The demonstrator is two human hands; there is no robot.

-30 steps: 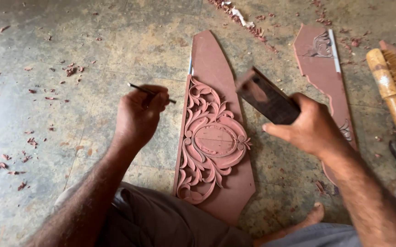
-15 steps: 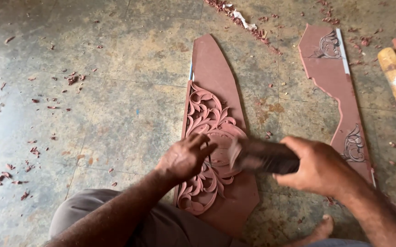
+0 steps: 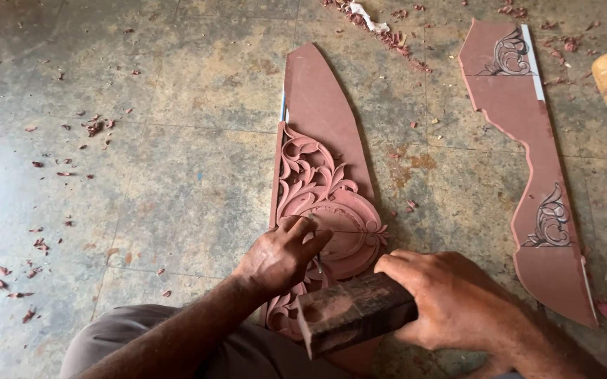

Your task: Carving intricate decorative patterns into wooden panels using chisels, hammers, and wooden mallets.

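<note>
Single head cam looking steeply down, sitting close over carved panel [image 3: 324,210] on floor [image 3: 142,175], hands filling lower frame.

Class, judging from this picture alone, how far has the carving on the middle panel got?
Done: leaf scrolls and a round medallion are cut into the lower part of the panel. In hand: the left hand holds a thin chisel on the medallion, and the right hand grips a wooden block. Left: the panel's upper part is smooth, uncarved.
</note>
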